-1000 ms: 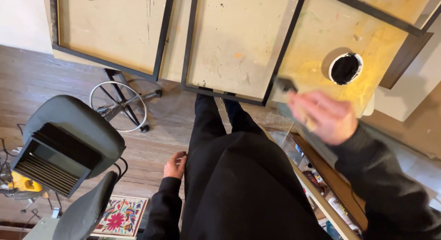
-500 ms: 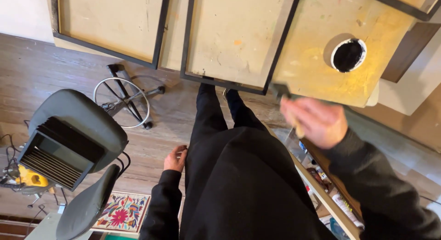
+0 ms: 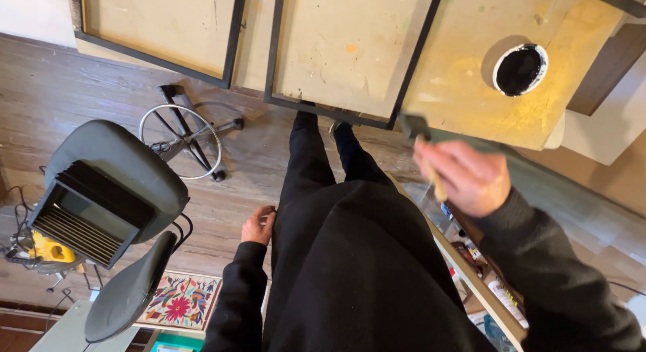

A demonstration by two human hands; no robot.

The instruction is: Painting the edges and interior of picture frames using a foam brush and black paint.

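Note:
My right hand (image 3: 464, 173) grips a paintbrush (image 3: 418, 135) with black bristles and a pale wooden handle, held just off the near edge of a yellowish board (image 3: 464, 69). A round white can of black paint (image 3: 520, 69) stands on that board, up and to the right of the brush. Two beige panels in black frames (image 3: 343, 49) (image 3: 158, 22) lie to the left. My left hand (image 3: 259, 224) hangs by my thigh with fingers loosely curled and nothing in it.
A grey swivel chair (image 3: 111, 210) with a chrome foot ring (image 3: 180, 140) stands on the wooden floor at left. A flowered cloth (image 3: 178, 301) lies at the lower left. A shelf with small bottles and tubes (image 3: 471, 264) runs under my right arm.
My right hand with the brush has drifted slightly down and left, away from the paint can. The view has tilted a little; my left hand stays at my side.

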